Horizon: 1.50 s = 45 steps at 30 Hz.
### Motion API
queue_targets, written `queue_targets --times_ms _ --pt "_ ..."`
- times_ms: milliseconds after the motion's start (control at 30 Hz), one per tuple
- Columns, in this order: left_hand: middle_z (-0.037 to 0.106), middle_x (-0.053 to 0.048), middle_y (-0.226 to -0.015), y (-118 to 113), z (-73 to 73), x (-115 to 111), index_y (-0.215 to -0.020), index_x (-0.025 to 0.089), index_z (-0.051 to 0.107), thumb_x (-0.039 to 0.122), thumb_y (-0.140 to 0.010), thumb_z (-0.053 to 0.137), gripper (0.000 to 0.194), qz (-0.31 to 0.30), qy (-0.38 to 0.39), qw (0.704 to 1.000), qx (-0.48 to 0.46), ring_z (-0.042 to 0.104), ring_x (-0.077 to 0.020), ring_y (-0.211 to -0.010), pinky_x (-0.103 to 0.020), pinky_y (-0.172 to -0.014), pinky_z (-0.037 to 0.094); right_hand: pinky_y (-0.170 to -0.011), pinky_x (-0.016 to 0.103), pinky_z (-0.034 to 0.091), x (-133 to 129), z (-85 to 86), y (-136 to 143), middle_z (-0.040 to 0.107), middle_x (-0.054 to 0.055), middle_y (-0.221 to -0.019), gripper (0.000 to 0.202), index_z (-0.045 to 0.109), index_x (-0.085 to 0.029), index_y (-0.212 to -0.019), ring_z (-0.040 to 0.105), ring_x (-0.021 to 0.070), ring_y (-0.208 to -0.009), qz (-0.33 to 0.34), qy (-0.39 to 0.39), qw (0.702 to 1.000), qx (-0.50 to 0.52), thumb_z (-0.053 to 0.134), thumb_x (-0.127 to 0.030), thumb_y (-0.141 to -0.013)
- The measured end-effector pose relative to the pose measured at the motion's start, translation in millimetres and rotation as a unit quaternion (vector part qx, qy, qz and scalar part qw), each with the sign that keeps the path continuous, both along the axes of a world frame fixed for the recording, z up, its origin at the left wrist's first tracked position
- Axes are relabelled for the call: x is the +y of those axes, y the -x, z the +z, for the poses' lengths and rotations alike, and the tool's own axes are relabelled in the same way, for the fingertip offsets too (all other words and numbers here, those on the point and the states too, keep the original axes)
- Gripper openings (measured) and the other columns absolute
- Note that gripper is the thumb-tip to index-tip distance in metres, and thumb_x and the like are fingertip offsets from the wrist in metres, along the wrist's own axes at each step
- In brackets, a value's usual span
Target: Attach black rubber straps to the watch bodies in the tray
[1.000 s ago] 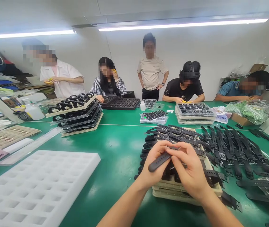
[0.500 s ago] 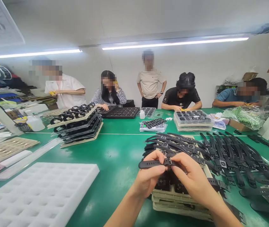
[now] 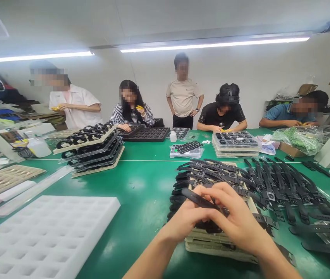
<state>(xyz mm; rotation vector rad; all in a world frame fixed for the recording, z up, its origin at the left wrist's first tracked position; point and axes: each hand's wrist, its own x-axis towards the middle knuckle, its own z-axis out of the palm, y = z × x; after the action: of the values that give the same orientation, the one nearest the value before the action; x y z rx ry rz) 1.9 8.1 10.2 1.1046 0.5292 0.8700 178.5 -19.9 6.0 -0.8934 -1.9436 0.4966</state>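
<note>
Since the earlier frame, our black rubber watch strap [image 3: 196,198] has tilted its free end upward. Our left hand [image 3: 181,219] and right hand [image 3: 242,219] pinch it above the near edge of the beige tray stack [image 3: 207,243]. Perhaps it slips, because only fingertips seem to hold it. We count one held strap, one stack beneath, one white foam tray [image 3: 102,204], five people [image 3: 184,99] opposite.

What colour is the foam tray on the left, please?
White; the head view shows the foam tray best.
</note>
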Motion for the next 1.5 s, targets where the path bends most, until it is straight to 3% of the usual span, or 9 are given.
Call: queue_targets --times_ms 167,333,433,533,733,933,1133,1367,1500 --pt "0.06 0.001 -0.082 0 2.1 0 -0.11 0.021 0.054 0.019 -0.062 0.063 0.049 -0.055 0.05 0.993 -0.087 0.052 -0.0123 -0.067 -0.026 -0.068 0.041 -0.085 0.034 0.059 1 1.8 1 0.064 0.007 -0.114 0.029 0.066 -0.03 -0.127 0.066 0.0231 -0.103 0.008 0.034 0.999 -0.022 0.054 -0.022 -0.102" --pt "0.065 -0.003 -0.104 0 0.1 2 -0.119 0.025 0.053 0.017 -0.071 0.077 0.055 -0.04 -0.036 0.998 -0.043 0.062 -0.0185 -0.098 -0.029 -0.084 0.047 -0.078 0.033 0.058 8 -5.5 -3 0.064 0.007 -0.106 0.023 0.065 -0.027 -0.121 0.066 0.0219 -0.093 -0.055 0.001 0.998 0.015 0.053 -0.022 -0.102" --pt "0.066 -0.008 -0.116 0 -2.8 4 -0.129 0.026 0.05 0.025 -0.081 0.078 0.056 0.001 -0.087 0.996 0.005 0.06 -0.0238 -0.116 -0.036 -0.098 0.046 -0.08 0.035 0.057 13 -12.8 -1 0.064 0.007 -0.108 0.024 0.063 -0.026 -0.125 0.064 0.0226 -0.095 -0.112 -0.038 0.991 0.066 0.053 -0.024 -0.102" --pt "0.065 -0.008 -0.124 -1 -5.2 7 -0.131 0.026 0.053 0.023 -0.081 0.079 0.056 0.116 -0.147 0.979 0.079 0.058 -0.0241 -0.122 -0.037 -0.105 0.043 -0.083 0.036 0.056 18 -18.8 -2 0.062 0.008 -0.11 0.025 0.063 -0.026 -0.126 0.062 0.0234 -0.098 -0.156 -0.064 0.979 0.111 0.054 -0.028 -0.103" --pt "0.073 -0.009 -0.111 -2 -6.6 8 -0.11 0.019 0.074 0.03 -0.085 0.075 0.027 0.155 -0.183 0.96 0.148 0.067 -0.0242 -0.102 -0.035 -0.092 0.053 -0.083 0.036 0.056 16 -18.1 -11 0.059 0.008 -0.114 0.033 0.06 -0.03 -0.137 0.059 0.0232 -0.102 -0.13 -0.037 0.985 0.109 0.049 -0.029 -0.106" --pt "0.076 -0.01 -0.11 -5 -6.0 7 -0.112 0.017 0.076 0.026 -0.085 0.075 0.029 0.125 -0.194 0.967 0.107 0.067 -0.0253 -0.104 -0.035 -0.093 0.054 -0.091 0.038 0.054 10 -13.7 -4 0.061 0.008 -0.114 0.044 0.055 -0.031 -0.146 0.061 0.0226 -0.104 -0.054 -0.031 0.996 0.064 0.036 -0.022 -0.107" --pt "0.077 -0.009 -0.1 -6 -1.2 6 -0.101 0.015 0.077 0.027 -0.073 0.087 0.032 0.097 -0.106 0.988 0.054 0.068 -0.022 -0.094 -0.031 -0.083 0.054 -0.079 0.033 0.053 12 -16.0 1 0.065 0.004 -0.097 0.022 0.073 -0.029 -0.114 0.063 0.0201 -0.09 -0.071 -0.062 0.99 0.109 0.053 -0.024 -0.104" --pt "0.073 -0.005 -0.091 -7 0.2 2 -0.088 0.017 0.077 0.026 -0.066 0.091 0.028 0.145 -0.089 0.985 0.03 0.065 -0.0181 -0.089 -0.027 -0.081 0.053 -0.076 0.034 0.05 9 -27.5 15 0.061 0.005 -0.096 0.016 0.06 -0.024 -0.098 0.06 0.0214 -0.089 -0.181 -0.118 0.953 0.212 0.047 -0.024 -0.106" --pt "0.074 -0.006 -0.091 -6 -0.1 3 -0.09 0.017 0.078 0.03 -0.066 0.092 0.031 0.147 -0.084 0.985 0.036 0.066 -0.0182 -0.085 -0.027 -0.076 0.055 -0.077 0.035 0.05 9 -29.8 17 0.06 0.005 -0.096 0.015 0.058 -0.024 -0.097 0.06 0.0218 -0.09 -0.17 -0.119 0.958 0.198 0.046 -0.024 -0.106"
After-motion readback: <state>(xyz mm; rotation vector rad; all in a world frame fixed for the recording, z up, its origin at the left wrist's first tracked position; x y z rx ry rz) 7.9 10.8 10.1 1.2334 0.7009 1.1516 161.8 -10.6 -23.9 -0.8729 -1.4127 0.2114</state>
